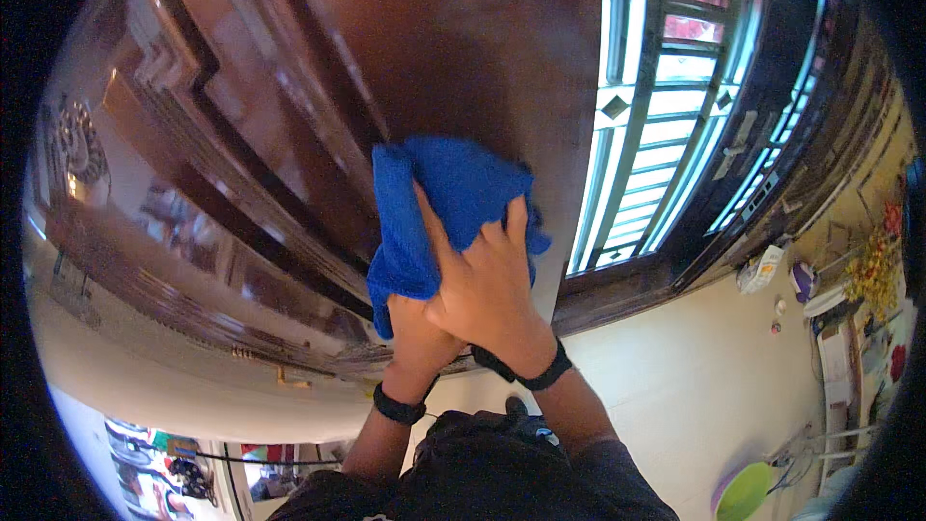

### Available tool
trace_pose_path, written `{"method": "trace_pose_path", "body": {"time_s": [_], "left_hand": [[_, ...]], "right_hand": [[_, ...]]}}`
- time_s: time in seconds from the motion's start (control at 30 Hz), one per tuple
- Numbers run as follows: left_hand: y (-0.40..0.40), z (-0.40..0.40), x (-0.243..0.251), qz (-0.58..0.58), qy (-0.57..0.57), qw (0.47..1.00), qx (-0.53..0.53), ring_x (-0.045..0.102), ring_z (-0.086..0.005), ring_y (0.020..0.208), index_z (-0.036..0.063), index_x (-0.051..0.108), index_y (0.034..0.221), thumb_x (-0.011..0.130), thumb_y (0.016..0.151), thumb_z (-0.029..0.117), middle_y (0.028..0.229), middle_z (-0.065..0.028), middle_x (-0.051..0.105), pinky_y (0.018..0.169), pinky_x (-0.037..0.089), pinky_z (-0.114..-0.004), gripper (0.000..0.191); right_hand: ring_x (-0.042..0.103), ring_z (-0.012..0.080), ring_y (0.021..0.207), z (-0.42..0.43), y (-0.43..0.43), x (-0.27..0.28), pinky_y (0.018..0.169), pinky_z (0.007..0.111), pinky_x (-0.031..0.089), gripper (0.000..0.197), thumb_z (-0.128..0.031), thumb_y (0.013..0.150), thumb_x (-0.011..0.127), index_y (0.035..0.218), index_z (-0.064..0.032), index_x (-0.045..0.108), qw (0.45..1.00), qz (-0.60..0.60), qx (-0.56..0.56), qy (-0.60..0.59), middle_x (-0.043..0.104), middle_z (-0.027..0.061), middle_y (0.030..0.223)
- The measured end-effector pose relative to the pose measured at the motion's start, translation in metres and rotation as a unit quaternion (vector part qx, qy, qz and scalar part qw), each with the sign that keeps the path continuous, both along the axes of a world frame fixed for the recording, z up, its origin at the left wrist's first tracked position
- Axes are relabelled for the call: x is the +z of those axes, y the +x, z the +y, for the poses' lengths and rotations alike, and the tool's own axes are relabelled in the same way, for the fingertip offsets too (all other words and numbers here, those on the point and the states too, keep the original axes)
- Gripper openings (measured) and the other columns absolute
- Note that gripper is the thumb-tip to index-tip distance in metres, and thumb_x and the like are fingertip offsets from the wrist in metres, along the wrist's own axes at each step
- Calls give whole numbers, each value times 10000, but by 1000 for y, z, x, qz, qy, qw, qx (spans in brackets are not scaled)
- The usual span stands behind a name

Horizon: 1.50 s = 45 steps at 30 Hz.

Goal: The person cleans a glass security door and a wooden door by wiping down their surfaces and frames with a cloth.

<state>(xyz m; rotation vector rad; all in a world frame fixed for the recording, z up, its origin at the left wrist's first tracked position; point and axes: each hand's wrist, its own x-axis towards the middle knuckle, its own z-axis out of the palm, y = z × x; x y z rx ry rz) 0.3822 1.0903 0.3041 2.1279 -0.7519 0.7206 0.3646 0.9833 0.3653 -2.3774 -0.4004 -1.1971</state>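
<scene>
A blue cloth lies bunched against a dark, glossy wooden door in the middle of the view. My right hand is on the cloth, its index and little fingers stretched out and the other fingers bent onto the fabric. Crossed beneath it at the wrist is my left hand; its fingers are hidden by the cloth and my right hand, and the cloth hangs over it. A black band circles each wrist. The door's carved mouldings run along the left of the cloth.
Right of the door stands a window with metal bars. Past the pale floor are a white bag, a purple and white item, a flower arrangement and a green round container. An ornate metal fitting sits far left.
</scene>
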Motion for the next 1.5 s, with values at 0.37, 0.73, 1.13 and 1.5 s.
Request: {"method": "trace_pose_path", "body": {"time_s": [0.37, 0.73, 1.13, 1.5], "left_hand": [[1, 19, 3, -35, 69, 997, -7, 492, -366, 1144, 47, 545, 1197, 654, 731, 275, 1224, -195, 534, 958, 365, -465, 530], [5, 22, 4, -26, 79, 997, 10, 486, -354, 1144, 62, 540, 1203, 620, 752, 254, 1221, -172, 538, 962, 354, -461, 497], [8, 32, 2, -53, 202, 978, 5, 505, -381, 1095, 80, 562, 1177, 652, 702, 290, 1198, -174, 547, 931, 375, -473, 527], [9, 32, -13, -82, 167, 982, 18, 498, -401, 1098, 64, 555, 1197, 629, 734, 283, 1200, -194, 540, 934, 363, -487, 517]], "right_hand": [[486, 412, 931, 16, 6, -19, 997, 648, 136, 906, -342, 566, 678, 1384, -105, 370, 998, 46, -4, 31, 504, 280, 1089], [288, 524, 1208, 21, 6, -22, 1013, 661, 77, 1005, -338, 562, 676, 1427, -60, 248, 999, 24, -13, 18, 359, 351, 1301], [316, 494, 1210, 15, 0, -47, 1020, 650, 81, 886, -297, 636, 593, 1414, -26, 267, 997, 58, -15, 44, 348, 309, 1339], [476, 407, 914, 16, 1, -61, 991, 631, 184, 744, -235, 676, 549, 1385, -109, 364, 997, 4, -28, 68, 505, 228, 934]]}}
